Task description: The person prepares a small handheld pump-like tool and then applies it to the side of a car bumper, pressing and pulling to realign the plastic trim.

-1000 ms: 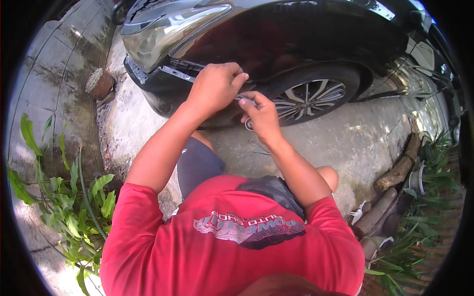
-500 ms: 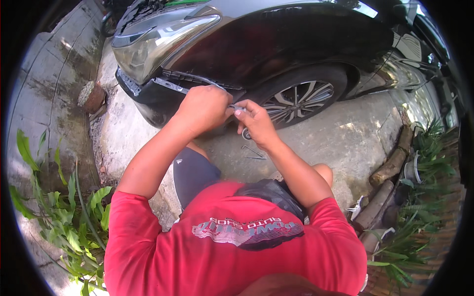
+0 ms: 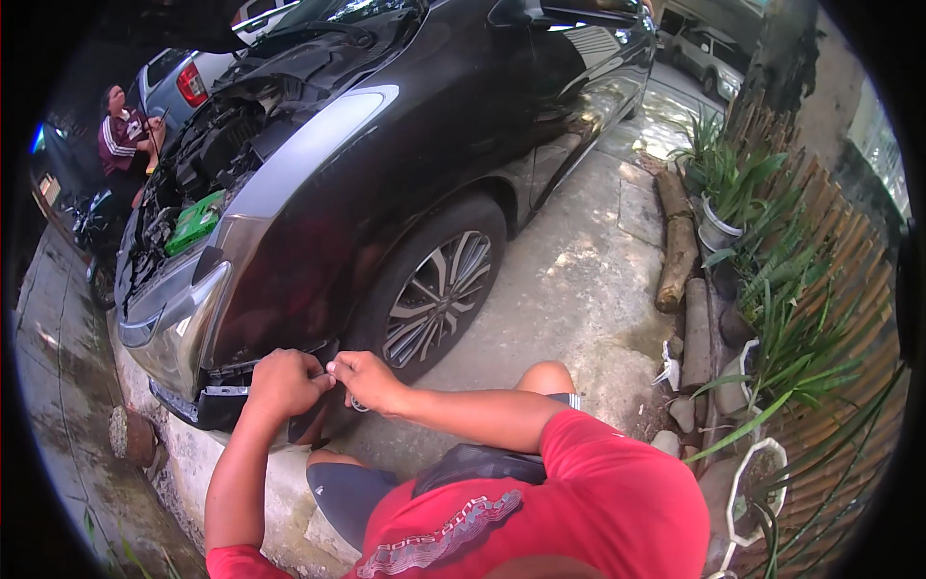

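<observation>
Both my hands meet low in front of the dark car's fender (image 3: pixel 338 212), by the gap where the front bumper (image 3: pixel 198 407) stands apart from the body. My left hand (image 3: pixel 287 383) is closed, its fingertips pinched together; what they hold is hidden. My right hand (image 3: pixel 368 380) is closed with thumb and fingertips almost touching the left one. A small round metal end of a tool (image 3: pixel 359 404) sticks out below its curled fingers; the rest of this tool is covered. The front wheel (image 3: pixel 439 299) is just beyond my right hand.
The hood is up over the engine bay, with a green-topped battery (image 3: pixel 195 224). A person (image 3: pixel 125 140) in a maroon jacket is at the far left. A concrete block (image 3: pixel 132 436) lies by the left wall. Logs (image 3: pixel 678 246) and potted plants (image 3: pixel 733 183) line the right side.
My view has tilted up and turned, bringing in the engine bay, the other person and more of the car's side. Both hands remain close together by the bumper gap.
</observation>
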A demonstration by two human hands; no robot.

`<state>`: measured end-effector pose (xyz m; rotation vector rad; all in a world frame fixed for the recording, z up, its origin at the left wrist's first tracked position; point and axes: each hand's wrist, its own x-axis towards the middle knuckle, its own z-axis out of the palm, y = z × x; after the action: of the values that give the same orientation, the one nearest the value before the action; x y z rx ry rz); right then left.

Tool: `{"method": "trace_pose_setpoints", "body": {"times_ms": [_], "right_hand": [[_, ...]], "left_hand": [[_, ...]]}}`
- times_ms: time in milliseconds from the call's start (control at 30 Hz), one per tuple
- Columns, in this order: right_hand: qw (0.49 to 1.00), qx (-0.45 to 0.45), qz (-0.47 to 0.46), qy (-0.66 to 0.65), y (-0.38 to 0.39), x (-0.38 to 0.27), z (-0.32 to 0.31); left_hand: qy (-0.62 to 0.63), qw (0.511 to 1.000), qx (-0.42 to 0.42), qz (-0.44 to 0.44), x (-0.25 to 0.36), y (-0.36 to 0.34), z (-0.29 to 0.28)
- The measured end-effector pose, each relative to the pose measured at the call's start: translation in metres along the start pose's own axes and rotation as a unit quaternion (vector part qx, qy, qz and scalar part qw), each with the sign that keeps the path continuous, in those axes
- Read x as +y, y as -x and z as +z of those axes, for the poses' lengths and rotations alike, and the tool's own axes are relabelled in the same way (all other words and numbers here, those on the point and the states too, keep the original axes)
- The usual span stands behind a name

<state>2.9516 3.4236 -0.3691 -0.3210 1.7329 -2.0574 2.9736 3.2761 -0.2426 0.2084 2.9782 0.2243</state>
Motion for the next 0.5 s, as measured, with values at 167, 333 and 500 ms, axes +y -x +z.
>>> {"method": "trace_pose_setpoints", "body": {"times_ms": [167,333,500], "right_hand": [[0.996,-0.024,0.024,-0.085,-0.001,0.002,-0.006],[0.986,-0.101,0.018,-0.134,0.01,0.0,-0.016],[0.992,-0.094,0.051,-0.061,0.009,-0.013,-0.011]], "left_hand": [[0.003,0.995,-0.075,-0.066,0.017,-0.007,-0.014],[-0.004,0.999,-0.03,-0.024,0.007,-0.007,-0.002],[0.028,0.999,-0.014,0.018,-0.002,0.0,-0.004]]}}
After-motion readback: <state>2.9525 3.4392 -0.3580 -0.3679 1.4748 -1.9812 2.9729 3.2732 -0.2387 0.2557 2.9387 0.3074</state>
